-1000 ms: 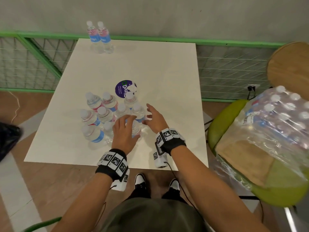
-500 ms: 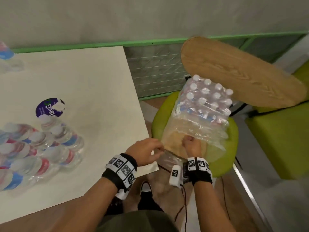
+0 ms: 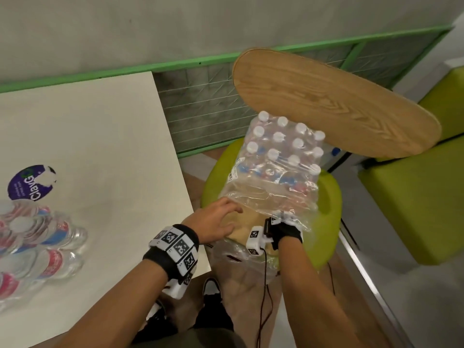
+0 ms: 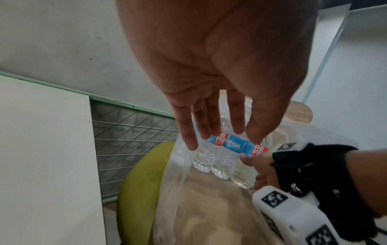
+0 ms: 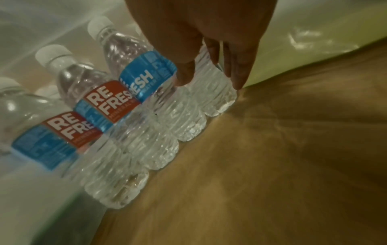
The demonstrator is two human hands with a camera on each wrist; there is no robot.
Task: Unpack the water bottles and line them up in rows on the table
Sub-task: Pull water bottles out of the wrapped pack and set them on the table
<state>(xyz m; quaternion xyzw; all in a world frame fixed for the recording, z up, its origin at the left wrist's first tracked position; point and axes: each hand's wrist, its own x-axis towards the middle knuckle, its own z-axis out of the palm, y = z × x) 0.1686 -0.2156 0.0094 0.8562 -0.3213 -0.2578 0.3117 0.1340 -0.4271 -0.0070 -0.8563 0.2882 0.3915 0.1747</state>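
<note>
A shrink-wrapped pack of water bottles (image 3: 281, 156) stands on a green seat (image 3: 329, 197), its near end torn open. My left hand (image 3: 223, 214) reaches into that opening with straight, spread fingers (image 4: 188, 140) just short of the front row of bottles (image 4: 222, 159). My right hand (image 5: 211, 82) is inside the wrap. Its thumb and fingers sit on either side of the end bottle (image 5: 215, 96) of that row. In the head view the plastic hides this hand past the wrist. Several unpacked bottles (image 3: 50, 237) stand on the white table (image 3: 100, 136) at the left.
A round wooden tabletop (image 3: 334, 101) overhangs the far side of the pack. A second green seat (image 3: 414, 202) is to the right. A green-framed wire fence (image 3: 206, 104) runs behind. The table's right edge is close to my left forearm.
I have turned from the bottles on the table to the pack on the seat. Both hands left the table; the right one has pushed deeper into the wrap, the left one follows.
</note>
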